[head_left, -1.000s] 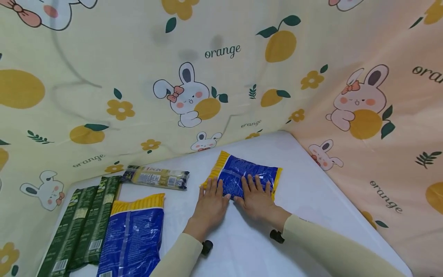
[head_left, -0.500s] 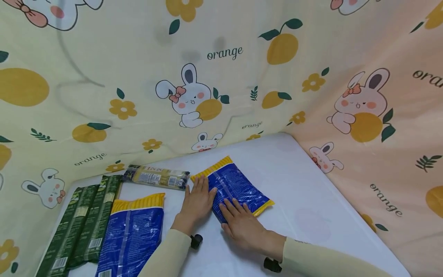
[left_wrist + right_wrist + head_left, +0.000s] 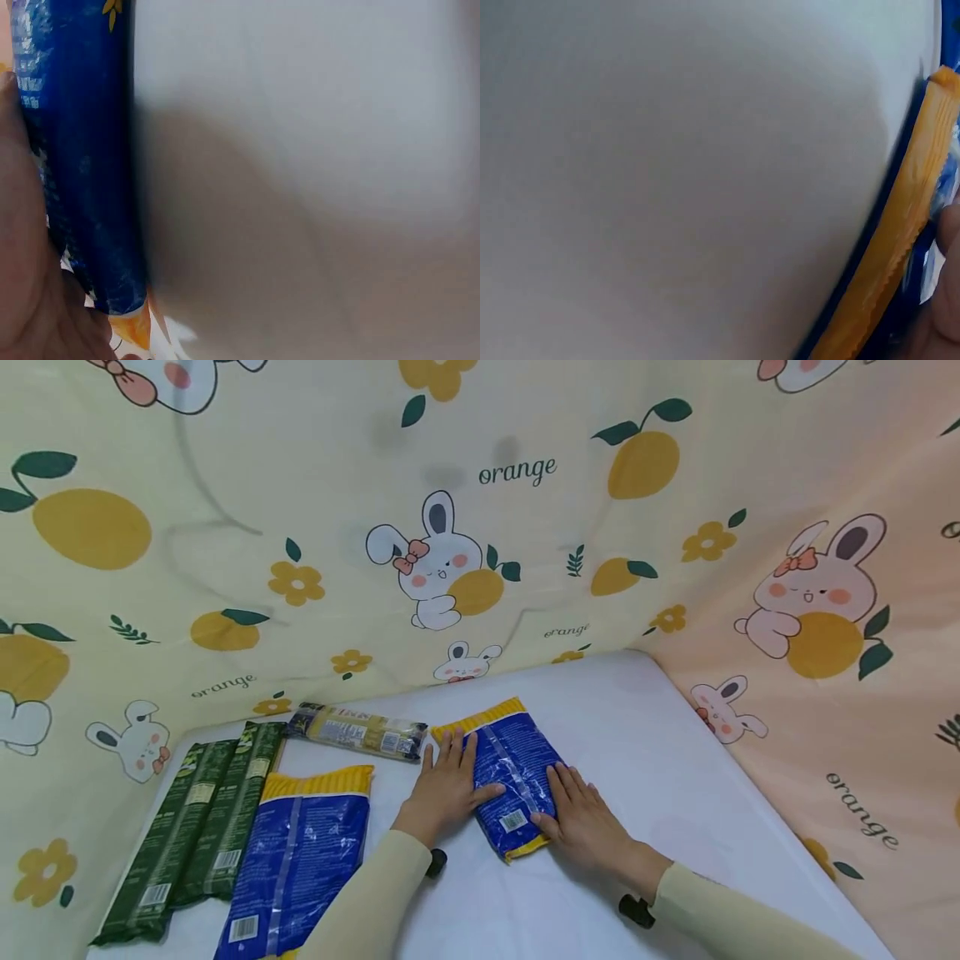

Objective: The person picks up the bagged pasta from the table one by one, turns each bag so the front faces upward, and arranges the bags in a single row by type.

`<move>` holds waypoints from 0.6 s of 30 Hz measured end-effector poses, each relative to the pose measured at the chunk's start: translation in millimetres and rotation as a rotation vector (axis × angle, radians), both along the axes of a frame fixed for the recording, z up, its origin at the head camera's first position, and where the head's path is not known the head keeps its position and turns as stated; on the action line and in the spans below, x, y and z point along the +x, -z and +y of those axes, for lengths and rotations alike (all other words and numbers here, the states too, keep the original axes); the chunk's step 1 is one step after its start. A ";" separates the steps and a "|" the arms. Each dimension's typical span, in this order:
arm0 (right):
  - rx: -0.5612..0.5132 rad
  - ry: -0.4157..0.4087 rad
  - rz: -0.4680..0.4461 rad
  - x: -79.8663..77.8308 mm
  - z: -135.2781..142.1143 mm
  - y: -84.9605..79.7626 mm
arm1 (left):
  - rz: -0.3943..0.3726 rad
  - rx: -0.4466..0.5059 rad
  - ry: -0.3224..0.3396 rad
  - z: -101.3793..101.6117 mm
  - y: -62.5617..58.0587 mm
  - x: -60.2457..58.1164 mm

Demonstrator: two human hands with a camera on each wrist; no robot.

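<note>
A blue plastic food packet (image 3: 513,768) with yellow ends lies back side up on the white table, its barcode towards me. My left hand (image 3: 441,793) rests along its left side, fingers straight and thumb stretched over the top face. On the opposite side my right hand (image 3: 588,822) presses against the edge with extended fingers. The left wrist view shows the packet's blue side (image 3: 90,172) standing along the tabletop beside the palm. In the right wrist view, a yellow crimped end (image 3: 889,247) runs next to the fingers (image 3: 949,262).
A matching blue packet (image 3: 300,852) lies at the left, partly behind my left sleeve. Beside it are two long green packets (image 3: 172,835). A slim gold and dark packet (image 3: 360,731) lies near the back edge. Patterned cloth (image 3: 555,527) hangs behind and at the right.
Between my hands the blue packet has turned from lying crosswise to nearly lengthwise, and its barcode end has come into sight. Both hands shifted with it; the head view has moved slightly.
</note>
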State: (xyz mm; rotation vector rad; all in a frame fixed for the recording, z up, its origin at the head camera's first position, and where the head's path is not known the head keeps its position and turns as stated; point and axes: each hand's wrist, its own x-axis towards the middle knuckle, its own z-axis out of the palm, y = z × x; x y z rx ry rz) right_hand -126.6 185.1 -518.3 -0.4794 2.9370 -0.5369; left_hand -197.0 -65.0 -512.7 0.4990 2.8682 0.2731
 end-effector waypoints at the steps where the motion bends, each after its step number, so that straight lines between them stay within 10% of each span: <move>1: -0.011 0.007 -0.026 1.1 -0.1 0.3 | 0.000 -0.009 0.003 1.0 0.0 -1.4; 18: 0.048 0.003 -0.074 39.9 -24.7 -2.1 | -0.043 -0.073 0.069 -5.5 -3.8 -0.1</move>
